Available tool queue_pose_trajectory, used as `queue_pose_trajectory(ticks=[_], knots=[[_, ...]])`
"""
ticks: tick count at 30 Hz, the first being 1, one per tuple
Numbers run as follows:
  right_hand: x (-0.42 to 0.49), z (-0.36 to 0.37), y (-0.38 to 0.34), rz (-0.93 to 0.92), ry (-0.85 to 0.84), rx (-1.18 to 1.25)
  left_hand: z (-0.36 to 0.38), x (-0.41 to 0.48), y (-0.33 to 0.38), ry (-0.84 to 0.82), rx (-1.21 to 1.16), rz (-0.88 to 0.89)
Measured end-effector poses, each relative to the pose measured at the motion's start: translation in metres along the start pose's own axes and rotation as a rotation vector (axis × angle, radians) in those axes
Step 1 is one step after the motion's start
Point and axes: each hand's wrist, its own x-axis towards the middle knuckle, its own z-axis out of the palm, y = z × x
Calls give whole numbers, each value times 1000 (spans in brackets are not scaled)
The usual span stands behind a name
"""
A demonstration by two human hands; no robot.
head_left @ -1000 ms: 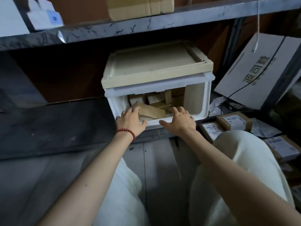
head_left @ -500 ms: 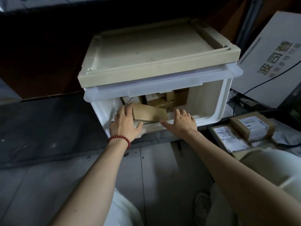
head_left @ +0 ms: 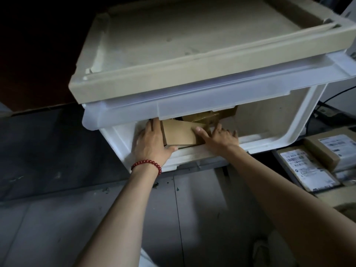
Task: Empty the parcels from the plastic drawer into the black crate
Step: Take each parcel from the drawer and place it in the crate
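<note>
The white plastic drawer (head_left: 269,139) with a beige top stands on a low dark shelf, its front open. A brown cardboard parcel (head_left: 179,132) lies tilted just inside the opening. My left hand (head_left: 152,143) grips its left end, fingers over the top and thumb under the front corner. My right hand (head_left: 219,137) is at the parcel's right end, thumb pressed on its top and fingers spread straight into the drawer. More brown parcels (head_left: 210,117) lie deeper inside, half hidden by the drawer's front lip. No black crate is in view.
Labelled parcels (head_left: 306,168) lie low on the right beside the drawer, and a cable runs behind them. A grey tiled floor (head_left: 57,218) is below. The dark shelf (head_left: 48,139) stretches left. The drawer's translucent lip (head_left: 192,105) overhangs the hands.
The view has closed in on the drawer. Both hands have reached further into the opening, and my right thumb has come onto the tilted parcel's top.
</note>
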Motion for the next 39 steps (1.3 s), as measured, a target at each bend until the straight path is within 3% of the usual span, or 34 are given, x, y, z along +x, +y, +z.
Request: queue_pose_trajectory(ticks=[4, 10, 17, 25, 33, 39], knots=[[10, -7, 8, 12, -49, 164, 1, 5, -3, 25, -7, 42], [2, -24, 28, -75, 4, 701, -1, -4, -5, 110, -133, 64], [-45, -38, 60, -91, 110, 735, -7, -43, 16, 221, -340, 251], [-114, -67, 81, -136, 160, 677, -25, -98, 37, 265, -391, 294], [-163, -99, 86, -117, 45, 776, -40, -149, 45, 314, -436, 196], [-183, -88, 77, -102, 67, 959, -44, -165, 51, 258, -810, -39]])
